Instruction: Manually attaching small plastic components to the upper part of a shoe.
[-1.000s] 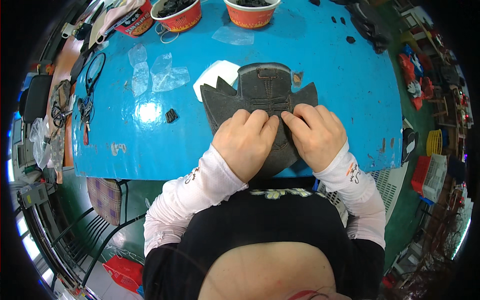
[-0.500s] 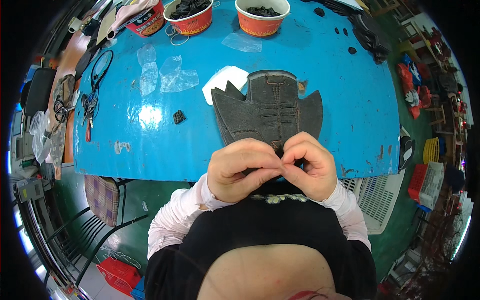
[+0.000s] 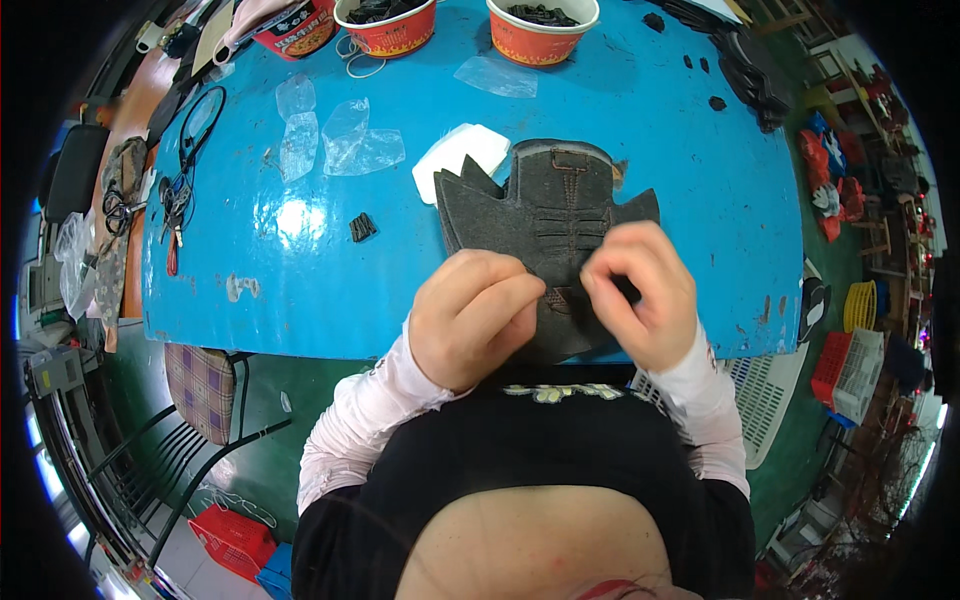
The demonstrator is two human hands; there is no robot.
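A stack of dark grey shoe uppers [image 3: 572, 205] with brown stitching lies at the table edge before me, its pointed side flaps spreading left and right. Over its near left part, my left hand [image 3: 473, 315] is closed in a pinch; whatever sits between thumb and forefinger is too small to make out. My right hand [image 3: 645, 292], slightly blurred, is curled over the near right part with thumb and forefinger close together, and I cannot see what they hold, if anything. A white sheet [image 3: 455, 158] sticks out from beneath the stack's far left side.
A small bunch of black pieces [image 3: 363, 228] lies left of the stack on the blue table [image 3: 400, 300]. Farther back are clear plastic scraps [image 3: 360, 145], red tubs [image 3: 543, 42] of black pieces and a cable [image 3: 205, 130]. More dark pieces [image 3: 745, 75] lie far right.
My hands, which met fingertip to fingertip, have moved apart, the left slightly leftward and the right up and rightward. More of the uppers' near part shows between them.
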